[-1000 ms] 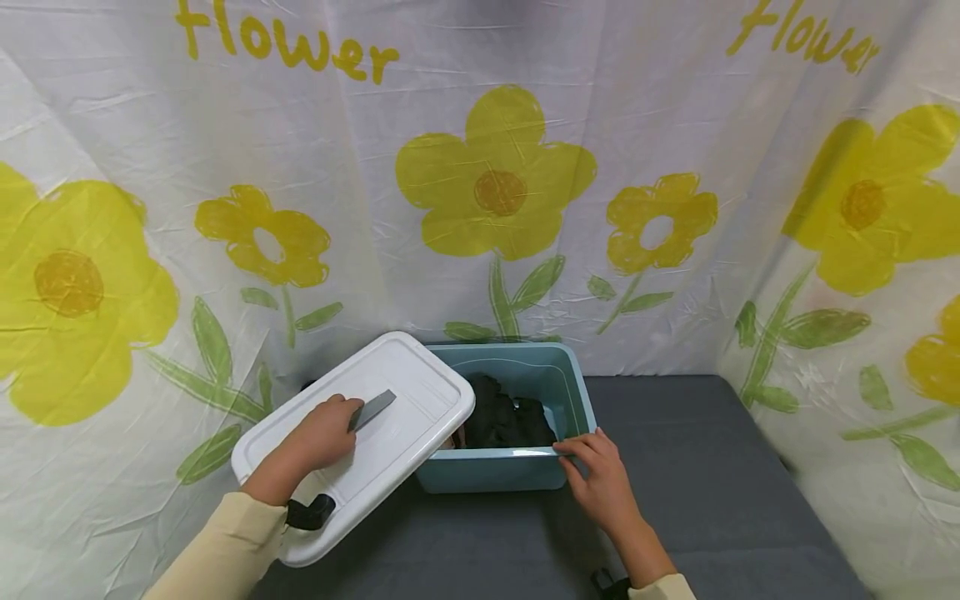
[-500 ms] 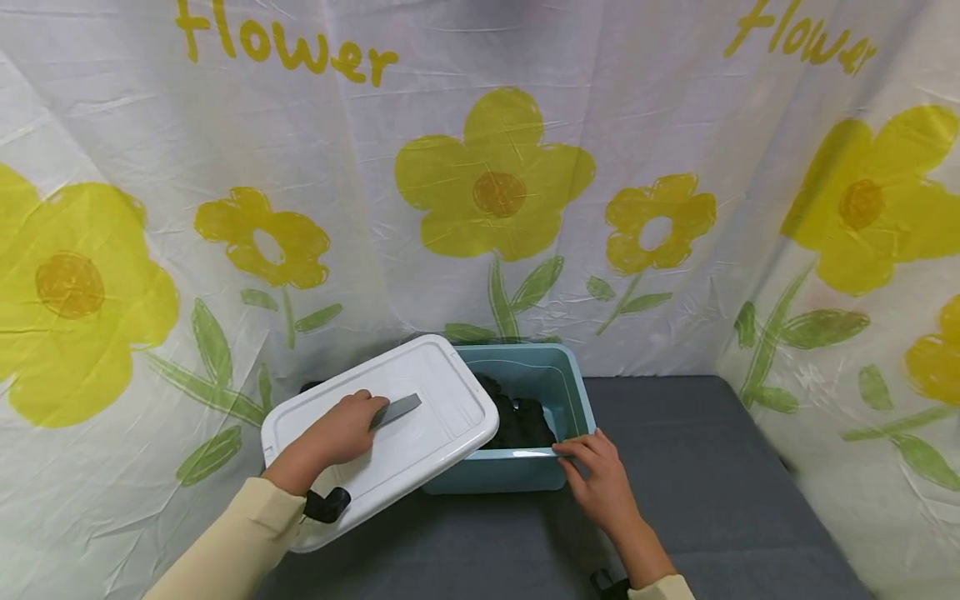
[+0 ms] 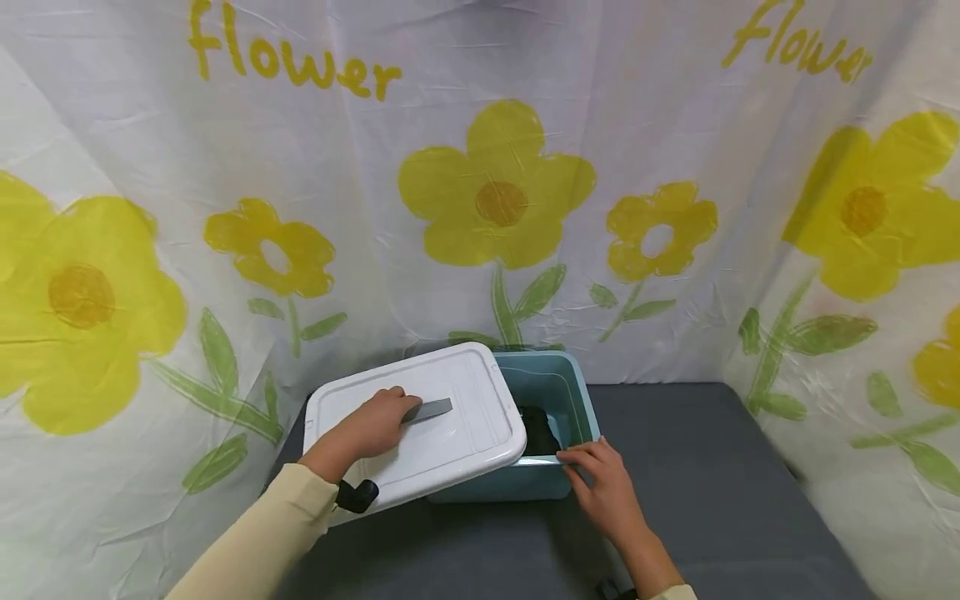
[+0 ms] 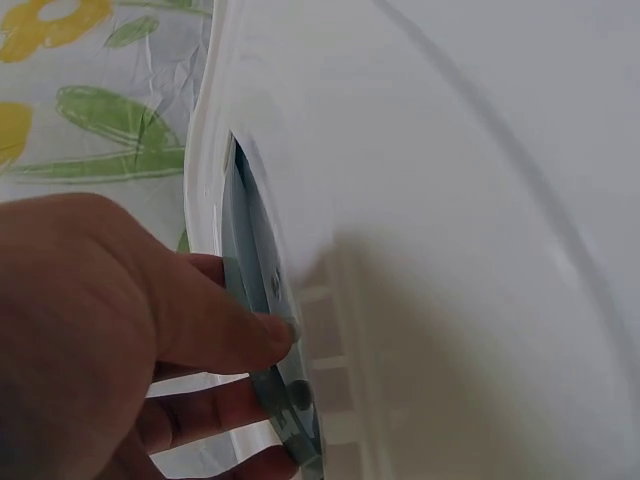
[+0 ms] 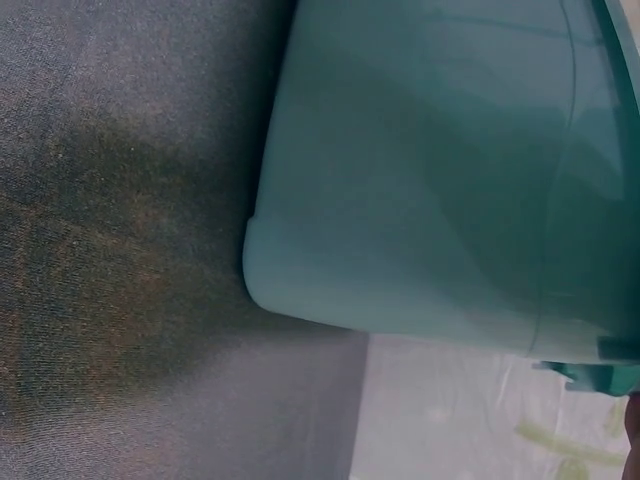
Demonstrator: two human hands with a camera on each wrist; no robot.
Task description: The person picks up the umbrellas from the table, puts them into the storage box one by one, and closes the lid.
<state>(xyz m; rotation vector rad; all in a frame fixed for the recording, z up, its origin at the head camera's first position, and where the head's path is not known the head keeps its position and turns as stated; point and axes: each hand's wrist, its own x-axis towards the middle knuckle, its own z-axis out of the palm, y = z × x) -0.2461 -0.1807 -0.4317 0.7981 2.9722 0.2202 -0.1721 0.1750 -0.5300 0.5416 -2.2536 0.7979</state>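
My left hand grips the grey handle of a white lid. The lid is tilted and covers most of the teal storage bin. In the left wrist view, thumb and fingers curl round the bluish handle. At the bin's front right corner my right hand pinches the rim, fingers on top and thumb below. Dark, cloth-like contents show through the uncovered right part; the rest is hidden by the lid. The right wrist view shows mostly the bin's outer wall.
The bin stands on a dark grey table. Behind it hangs a white curtain printed with yellow flowers, and it continues along both sides. A black strap piece sits at the left wrist.
The left hand has carried the lid rightward over the bin and turned it closer to level, hiding more of the dark contents. The right hand stays at the bin's corner.
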